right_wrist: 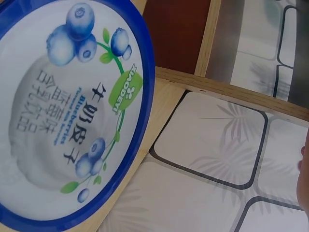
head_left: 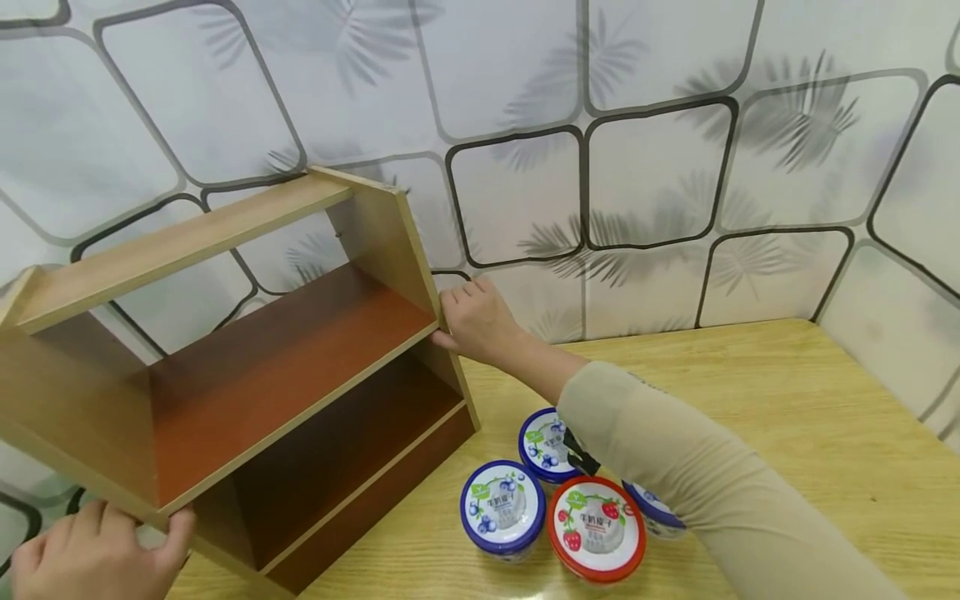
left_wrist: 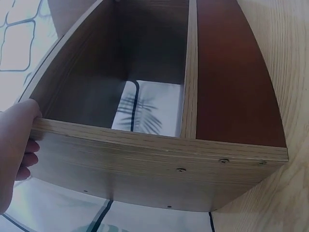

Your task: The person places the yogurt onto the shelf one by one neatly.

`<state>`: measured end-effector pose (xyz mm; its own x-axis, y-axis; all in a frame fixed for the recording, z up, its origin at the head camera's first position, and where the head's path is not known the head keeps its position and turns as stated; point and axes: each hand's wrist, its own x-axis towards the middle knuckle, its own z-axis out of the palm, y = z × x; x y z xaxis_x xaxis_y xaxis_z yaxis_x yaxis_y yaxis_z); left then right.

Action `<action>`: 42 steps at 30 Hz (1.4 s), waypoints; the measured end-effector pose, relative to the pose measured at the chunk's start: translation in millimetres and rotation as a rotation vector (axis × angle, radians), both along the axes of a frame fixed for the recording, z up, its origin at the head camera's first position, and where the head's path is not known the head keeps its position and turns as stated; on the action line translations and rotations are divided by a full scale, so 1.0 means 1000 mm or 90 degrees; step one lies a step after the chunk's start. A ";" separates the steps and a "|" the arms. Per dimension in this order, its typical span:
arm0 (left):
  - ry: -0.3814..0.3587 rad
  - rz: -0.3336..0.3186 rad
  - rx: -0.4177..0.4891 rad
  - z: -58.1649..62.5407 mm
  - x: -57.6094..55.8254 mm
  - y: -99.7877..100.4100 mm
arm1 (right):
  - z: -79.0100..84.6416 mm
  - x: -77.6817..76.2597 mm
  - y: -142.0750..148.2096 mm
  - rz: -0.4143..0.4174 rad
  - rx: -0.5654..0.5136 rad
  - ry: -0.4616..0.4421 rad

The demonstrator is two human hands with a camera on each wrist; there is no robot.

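A small wooden shelf unit (head_left: 300, 358) with reddish-brown boards stands at the left of the table, its back open to the wall. My left hand (head_left: 101, 550) grips the front edge of its left side panel, thumb on the inner side; the left wrist view shows that hand (left_wrist: 17, 150) curled round the panel edge. On the other side, my right hand (head_left: 483, 321) holds the right side panel at the height of the middle board, fingers on the outer face. Only a sliver of the right hand (right_wrist: 304, 174) shows in the right wrist view.
Under my right forearm stand several round tubs: a red-lidded strawberry tub (head_left: 597, 529), a blue-lidded blueberry tub (head_left: 502, 508), another blueberry tub (head_left: 546, 442) behind, and one partly hidden by the sleeve. The wooden table (head_left: 750, 392) meets a patterned wall covering (head_left: 517, 200) at the back.
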<state>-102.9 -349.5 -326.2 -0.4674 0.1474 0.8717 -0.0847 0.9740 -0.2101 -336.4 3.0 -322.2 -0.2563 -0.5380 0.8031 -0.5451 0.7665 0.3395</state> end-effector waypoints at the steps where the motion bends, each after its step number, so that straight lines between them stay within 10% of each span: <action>1: -0.003 0.004 0.002 0.000 0.000 0.000 | 0.000 0.000 -0.001 0.000 -0.002 0.003; 14: -0.007 0.026 -0.031 0.003 -0.006 -0.005 | 0.002 0.005 -0.009 0.035 0.016 -0.132; 31: -0.043 0.028 -0.034 0.006 -0.012 -0.009 | 0.006 0.000 -0.013 0.012 0.011 -0.127; 42: 0.022 -0.031 -0.033 0.004 -0.025 -0.010 | 0.011 -0.008 -0.009 -0.008 -0.003 -0.117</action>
